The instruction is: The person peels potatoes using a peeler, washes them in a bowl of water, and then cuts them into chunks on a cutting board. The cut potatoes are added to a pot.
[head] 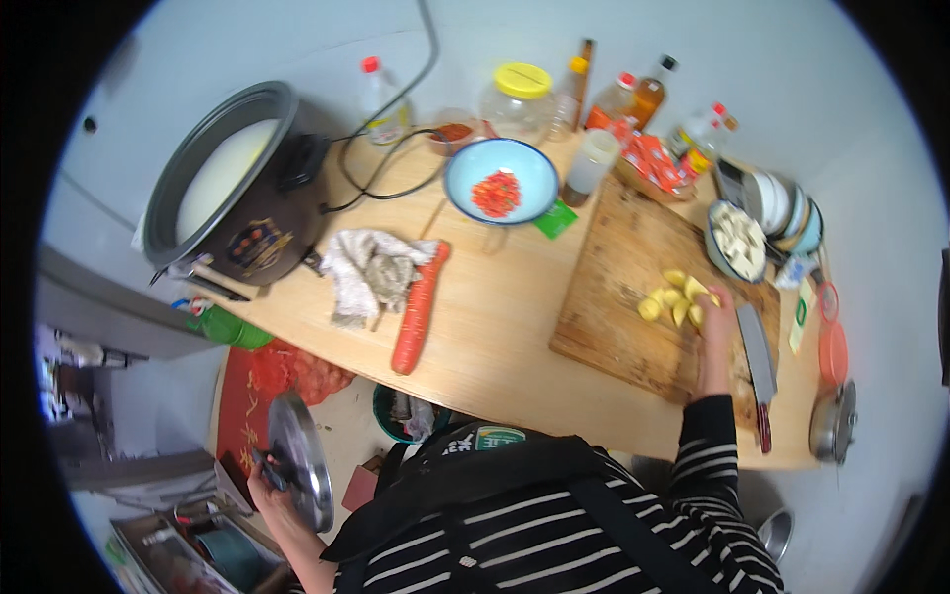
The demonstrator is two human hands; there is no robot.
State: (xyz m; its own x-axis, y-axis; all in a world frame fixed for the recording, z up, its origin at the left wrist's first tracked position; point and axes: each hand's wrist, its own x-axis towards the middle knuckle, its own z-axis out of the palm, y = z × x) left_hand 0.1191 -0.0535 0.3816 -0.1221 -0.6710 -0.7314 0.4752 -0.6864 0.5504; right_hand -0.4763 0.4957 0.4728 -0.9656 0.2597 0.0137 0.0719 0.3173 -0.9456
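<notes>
My left hand point(271, 486) grips the dark knob of a round metal-rimmed pot lid point(303, 460), held tilted below the table's front edge at the left. At the right, my right hand point(716, 327) reaches over a wooden cutting board point(608, 312), its fingers at a pile of yellow potato-like chunks point(672, 298); whether they hold a piece cannot be told. A cleaver point(757, 356) with a dark red handle lies right of that hand, across the board's edge. A large electric cooker point(260, 215), lidless, with whitish contents, stands at the left. A carrot point(421, 312) lies beside a cloth point(371, 275).
An enamel bowl of chopped red pieces point(501, 182) stands mid-table, near a power cord point(390, 197). Bottles and a yellow-lidded jar point(519, 100) line the wall. A bowl of white cubes point(735, 241) sits at the board's back right corner. A bin point(382, 408) stands below the table.
</notes>
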